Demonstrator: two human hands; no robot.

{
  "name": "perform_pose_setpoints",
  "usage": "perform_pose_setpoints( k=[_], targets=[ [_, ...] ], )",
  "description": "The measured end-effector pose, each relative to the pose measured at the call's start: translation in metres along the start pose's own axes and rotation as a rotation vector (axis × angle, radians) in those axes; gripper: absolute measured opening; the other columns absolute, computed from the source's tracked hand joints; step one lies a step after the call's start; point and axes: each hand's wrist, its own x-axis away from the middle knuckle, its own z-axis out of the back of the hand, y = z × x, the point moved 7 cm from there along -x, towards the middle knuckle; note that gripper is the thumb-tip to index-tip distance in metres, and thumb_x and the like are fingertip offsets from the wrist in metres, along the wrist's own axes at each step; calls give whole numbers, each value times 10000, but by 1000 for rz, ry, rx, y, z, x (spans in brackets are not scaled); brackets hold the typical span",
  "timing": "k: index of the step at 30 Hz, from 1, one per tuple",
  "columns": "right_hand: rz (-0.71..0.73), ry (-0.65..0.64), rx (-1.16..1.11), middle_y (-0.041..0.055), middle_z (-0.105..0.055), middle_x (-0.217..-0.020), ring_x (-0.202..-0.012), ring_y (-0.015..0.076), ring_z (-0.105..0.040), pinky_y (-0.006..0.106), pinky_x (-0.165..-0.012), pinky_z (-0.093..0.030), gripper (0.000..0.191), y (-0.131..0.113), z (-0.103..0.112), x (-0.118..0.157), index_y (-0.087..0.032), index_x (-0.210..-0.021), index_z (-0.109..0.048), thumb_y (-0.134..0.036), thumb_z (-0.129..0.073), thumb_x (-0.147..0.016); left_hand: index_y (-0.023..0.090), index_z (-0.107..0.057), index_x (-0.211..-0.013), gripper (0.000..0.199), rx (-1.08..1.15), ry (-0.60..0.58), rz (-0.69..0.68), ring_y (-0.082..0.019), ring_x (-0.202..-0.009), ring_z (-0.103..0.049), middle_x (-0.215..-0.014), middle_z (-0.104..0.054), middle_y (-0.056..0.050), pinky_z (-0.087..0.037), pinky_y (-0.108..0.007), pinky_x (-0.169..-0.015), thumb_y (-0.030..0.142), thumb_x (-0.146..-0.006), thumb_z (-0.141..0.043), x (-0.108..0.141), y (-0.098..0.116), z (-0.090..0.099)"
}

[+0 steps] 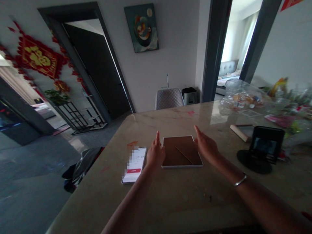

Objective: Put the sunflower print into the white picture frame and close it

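Left hand [156,154] between phone [134,165] and brown white-edged board [185,144]; right hand [207,146] at board's other side.

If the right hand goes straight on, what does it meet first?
The right hand points forward and inward, just past the corner of the brown board. The line looks free across the marble countertop; the first thing is probably the grey quilted chair beyond its far edge, though depth is unclear.

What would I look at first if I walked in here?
The red and gold hanging on the left wall stands out first, and a swirly painting hangs straight ahead. Down on the table, the left hand and right hand are open on either side of a brown board, with a phone left of it.
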Motion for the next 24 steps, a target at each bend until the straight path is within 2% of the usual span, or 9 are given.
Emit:
perform_pose_setpoints(
  k=[3, 6, 9, 12, 16, 21, 24],
  targets=[
    [8, -187, -60, 132, -657, -888, -826, 210, -606, 303, -702, -446, 310, 4, -23, 1, -136, -1052, -579, -189, -373, -827, 246, -575, -1002, 479, -59, -24, 80, -296, -1188, -368, -1092, -549, -81, -371, -306, -862, 50, -574, -664, -4, -19, -1],
    [23, -312, -129, 141, -662, -909, -865, 216, -610, 303, -734, -438, 269, 3, -41, 3, -133, -932, -628, -213, -394, -825, 219, -599, -857, 336, -83, -62, 137, -296, -1152, -411, -957, -596, -79, -382, -299, -831, 76, -565, -684, -8, -33, -4],
    [35, -308, -142, 155, -660, -931, -900, 218, -604, 301, -774, -427, 270, 2, -44, 2, -120, -962, -625, -222, -422, -815, 199, -594, -895, 319, -74, -124, 236, -261, -953, -543, -775, -615, -56, -408, -290, -740, 170, -596, -698, -9, -41, -9],
    [34, -283, -157, 161, -651, -973, -914, 215, -602, 300, -789, -427, 315, 2, -44, 0, -104, -1045, -591, -243, -431, -812, 172, -570, -978, 338, 68, -155, 337, -188, -732, -576, -733, -624, -42, -415, -272, -647, 259, -662, -655, -6, -42, -11],
    [43, -259, -237, 141, -647, -1008, -937, 212, -597, 304, -805, -434, 361, 1, -51, 1, -120, -1118, -554, -253, -446, -801, 140, -603, -783, 146, 95, -184, 292, -124, -606, -534, -663, -606, -28, -380, -228, -573, 242, -681, -622, -5, -34, -15],
    [54, -197, -299, 147, -649, -994, -949, 206, -592, 311, -830, -428, 390, 1, -57, 2, -99, -1147, -533, -113, -394, -783, 149, -560, -815, 154, 37, -6, 293, -105, -510, -495, -581, -535, 25, -354, -222, -502, 180, -672, -608, -10, -40, -4],
    [28, -217, -360, 142, -647, -1004, -930, 194, -601, 300, -806, -437, 417, 5, -56, 0, -107, -1124, -548, -45, -334, -771, 149, -552, -711, 67, 51, -24, 284, -91, -483, -484, -552, -520, 28, -343, -210, -475, 150, -663, -600, -13, -44, -3]
  ],
)
